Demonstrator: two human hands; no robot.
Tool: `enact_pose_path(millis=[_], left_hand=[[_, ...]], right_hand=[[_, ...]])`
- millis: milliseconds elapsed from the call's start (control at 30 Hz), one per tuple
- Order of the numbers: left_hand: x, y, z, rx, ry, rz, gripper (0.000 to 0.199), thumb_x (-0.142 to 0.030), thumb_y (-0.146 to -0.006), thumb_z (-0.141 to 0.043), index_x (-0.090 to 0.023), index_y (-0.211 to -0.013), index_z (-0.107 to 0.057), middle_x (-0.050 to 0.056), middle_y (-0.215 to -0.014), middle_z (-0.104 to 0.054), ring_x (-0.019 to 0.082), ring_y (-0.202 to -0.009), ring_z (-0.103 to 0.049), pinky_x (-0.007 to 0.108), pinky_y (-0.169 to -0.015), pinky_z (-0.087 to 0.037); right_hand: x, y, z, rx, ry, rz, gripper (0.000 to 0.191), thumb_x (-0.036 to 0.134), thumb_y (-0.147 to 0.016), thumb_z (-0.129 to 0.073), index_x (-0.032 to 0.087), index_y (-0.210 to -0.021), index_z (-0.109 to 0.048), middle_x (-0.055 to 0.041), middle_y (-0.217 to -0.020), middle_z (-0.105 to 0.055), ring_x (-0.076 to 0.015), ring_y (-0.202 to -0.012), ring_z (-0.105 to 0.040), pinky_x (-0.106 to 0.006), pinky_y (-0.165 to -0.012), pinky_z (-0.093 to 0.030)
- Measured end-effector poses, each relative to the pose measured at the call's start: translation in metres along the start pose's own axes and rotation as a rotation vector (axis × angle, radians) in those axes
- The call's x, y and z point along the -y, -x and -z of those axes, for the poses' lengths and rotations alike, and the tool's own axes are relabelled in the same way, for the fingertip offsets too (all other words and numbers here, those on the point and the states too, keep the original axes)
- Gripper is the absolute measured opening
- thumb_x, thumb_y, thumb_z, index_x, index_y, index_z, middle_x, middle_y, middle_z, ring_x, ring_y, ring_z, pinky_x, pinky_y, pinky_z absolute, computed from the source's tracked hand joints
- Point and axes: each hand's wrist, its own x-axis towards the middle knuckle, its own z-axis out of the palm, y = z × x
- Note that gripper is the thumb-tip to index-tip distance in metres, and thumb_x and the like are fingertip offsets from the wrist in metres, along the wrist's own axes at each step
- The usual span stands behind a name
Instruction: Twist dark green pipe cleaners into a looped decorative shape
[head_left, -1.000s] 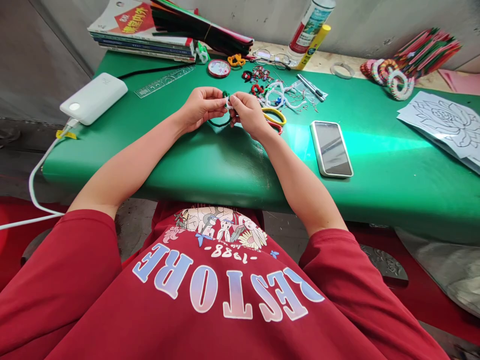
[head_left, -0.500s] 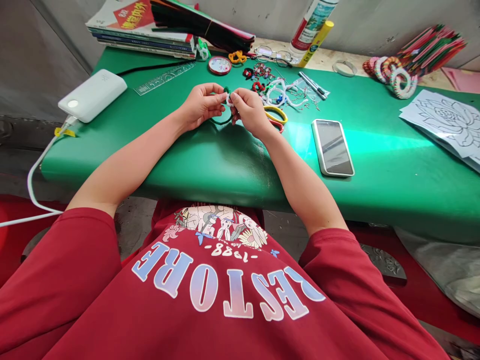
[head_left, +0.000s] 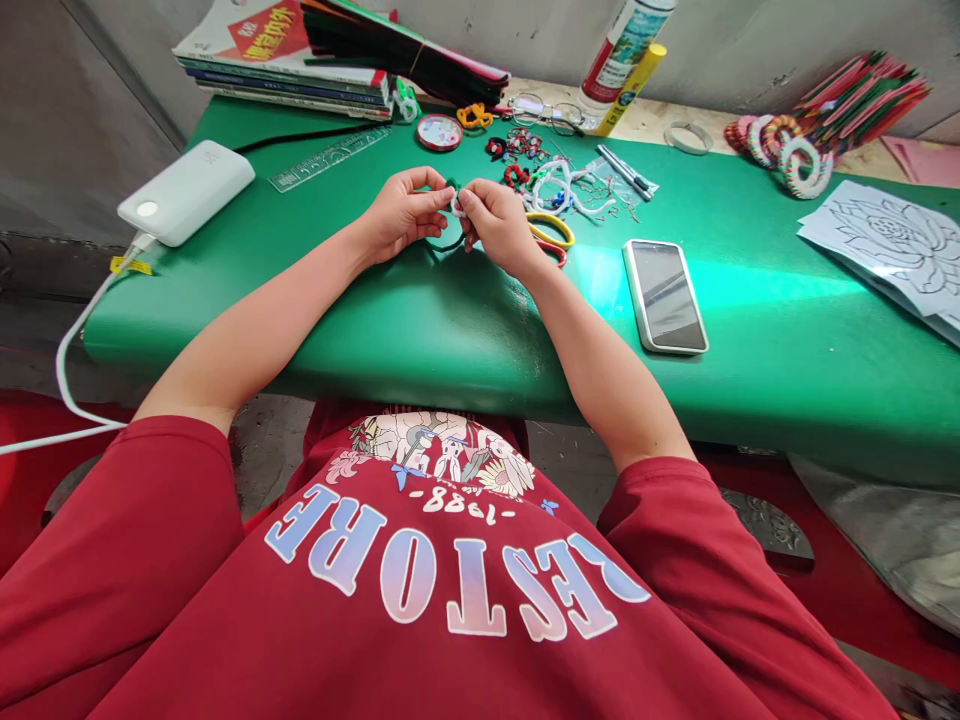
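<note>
On the green-covered worktop (head_left: 360, 340), left to right, lie one white rectangular power bank (head_left: 187, 193) and one clear plastic ruler (head_left: 330, 158); next, the left hand (head_left: 405, 212) and right hand (head_left: 498, 222) pinch their fingers (head_left: 429, 201) on one small piece (head_left: 456, 206) between them; then come two handle loops (head_left: 553, 216), yellow and red, and one white-edged phone (head_left: 666, 297). The piece looks fuzzy, green above white, partly hidden, one dark strand (head_left: 450, 246) curving below.

Room lies between phone (head_left: 666, 297) and papers (head_left: 892, 245); scissors (head_left: 556, 241) crowd the right hand (head_left: 497, 222).
</note>
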Motion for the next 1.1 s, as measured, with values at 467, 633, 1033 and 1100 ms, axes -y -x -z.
enact_pose_path(millis=[467, 633, 1033, 1100], left_hand=[[-0.005, 0.004, -0.002, -0.010, 0.006, 0.034, 0.051, 0.001, -0.137, -0.060, -0.023, -0.091, -0.056, -0.007, -0.079, -0.067, 0.008, -0.065, -0.066, 0.022, -0.075, -0.049], [-0.003, 0.002, -0.001, -0.004, 0.001, 0.032, 0.050, 0.000, -0.137, -0.059, -0.023, -0.092, -0.056, -0.006, -0.080, -0.068, 0.009, -0.066, -0.067, 0.023, -0.075, -0.049], [0.003, -0.005, 0.003, 0.003, -0.007, 0.018, 0.047, -0.003, -0.134, -0.065, -0.025, -0.093, -0.058, -0.005, -0.080, -0.074, 0.010, -0.066, -0.070, 0.023, -0.072, -0.054], [0.002, -0.004, 0.003, 0.004, -0.013, 0.020, 0.049, -0.003, -0.135, -0.064, -0.025, -0.092, -0.057, -0.005, -0.080, -0.075, 0.010, -0.066, -0.069, 0.022, -0.072, -0.053]], right_hand=[[-0.027, -0.012, -0.002, -0.033, 0.015, 0.050, 0.049, 0.041, -0.121, -0.090, 0.032, -0.085, -0.058, -0.0033, -0.079, -0.061, -0.0322, -0.081, -0.071, -0.044, -0.075, -0.066], [-0.026, -0.014, -0.003, -0.026, 0.037, 0.047, 0.047, 0.027, -0.125, -0.082, 0.032, -0.085, -0.059, -0.0013, -0.078, -0.058, -0.0278, -0.074, -0.067, -0.042, -0.076, -0.064], [-0.019, -0.003, -0.002, -0.034, 0.027, 0.059, 0.043, 0.027, -0.128, -0.072, 0.032, -0.086, -0.063, -0.0021, -0.081, -0.065, -0.0262, -0.075, -0.067, -0.042, -0.078, -0.063], [-0.019, -0.003, -0.002, -0.034, 0.019, 0.059, 0.044, 0.026, -0.127, -0.073, 0.032, -0.085, -0.062, -0.0021, -0.080, -0.064, -0.0269, -0.075, -0.066, -0.043, -0.078, -0.062]])
